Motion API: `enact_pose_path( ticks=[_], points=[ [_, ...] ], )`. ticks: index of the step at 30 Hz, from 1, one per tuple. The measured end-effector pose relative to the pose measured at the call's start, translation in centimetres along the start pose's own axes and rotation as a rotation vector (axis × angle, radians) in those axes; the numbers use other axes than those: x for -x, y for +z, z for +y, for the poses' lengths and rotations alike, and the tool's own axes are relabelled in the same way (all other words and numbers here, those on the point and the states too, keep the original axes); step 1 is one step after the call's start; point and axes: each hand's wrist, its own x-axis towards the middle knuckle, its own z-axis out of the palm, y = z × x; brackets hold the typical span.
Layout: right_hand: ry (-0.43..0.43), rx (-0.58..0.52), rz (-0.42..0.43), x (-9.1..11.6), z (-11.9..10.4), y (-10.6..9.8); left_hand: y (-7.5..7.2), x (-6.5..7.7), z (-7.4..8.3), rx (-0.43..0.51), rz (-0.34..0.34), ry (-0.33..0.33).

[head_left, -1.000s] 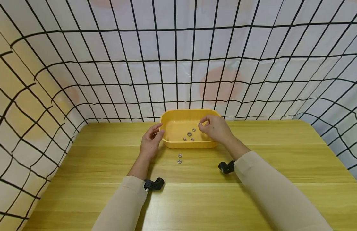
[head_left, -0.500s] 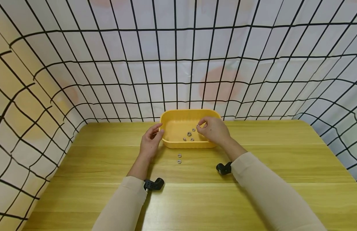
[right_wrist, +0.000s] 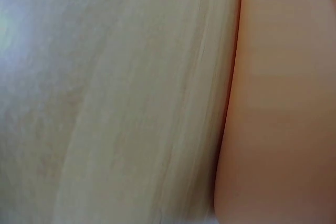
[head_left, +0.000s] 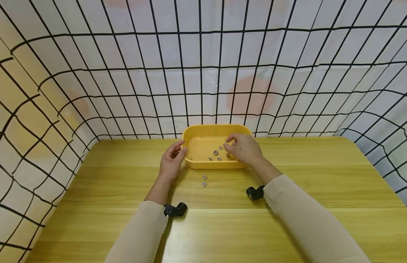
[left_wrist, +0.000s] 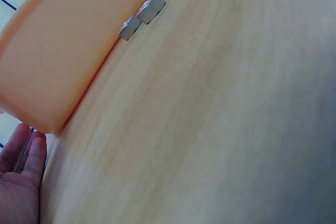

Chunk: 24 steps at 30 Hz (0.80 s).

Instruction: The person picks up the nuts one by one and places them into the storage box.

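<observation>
A yellow plastic tray (head_left: 216,165) stands on the table with several metal hex nuts (head_left: 215,152) lying inside it. My left hand (head_left: 172,162) is at the tray's left end, thumb and fingertips touching its edge; the left wrist view has its fingers fairly straight beside the tray's corner. Over the tray's right part hovers my right hand (head_left: 246,149), thumb and index finger slightly apart with no nut visible between them. One nut (head_left: 228,155) lies on the tray floor just below those fingers. The right wrist view misses the right hand.
In front of the tray, two more nuts, a nearer nut (head_left: 204,184) and a farther nut (head_left: 204,177), lie on the wooden table (head_left: 216,233). Behind the table rises a black wire grid (head_left: 200,69) over a pale sheet.
The right hand moved slightly left over the tray, and the nut it pinched has been let go and now lies on the tray floor. The left hand has stayed put.
</observation>
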Motion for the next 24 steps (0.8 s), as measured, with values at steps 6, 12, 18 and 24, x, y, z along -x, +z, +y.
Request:
enact_pose_path(
  ticks=[6, 12, 18, 24],
  points=[
    [-0.007, -0.004, 0.014, 0.17, -0.14, -0.07, -0.01, -0.05, 0.05, -0.006, -0.003, -0.004],
    [-0.022, -0.038, 0.027, 0.23, 0.03, -0.05, -0.01, -0.03, 0.07, -0.015, -0.005, -0.011],
    [-0.009, -0.088, 0.029, 0.26, -0.06, -0.27, 0.10, 0.03, 0.11, 0.002, 0.004, -0.009],
    [0.001, -0.159, 0.032, 0.69, -0.73, -0.88, 0.08, -0.01, 0.03, -0.007, 0.006, -0.008]
  ],
)
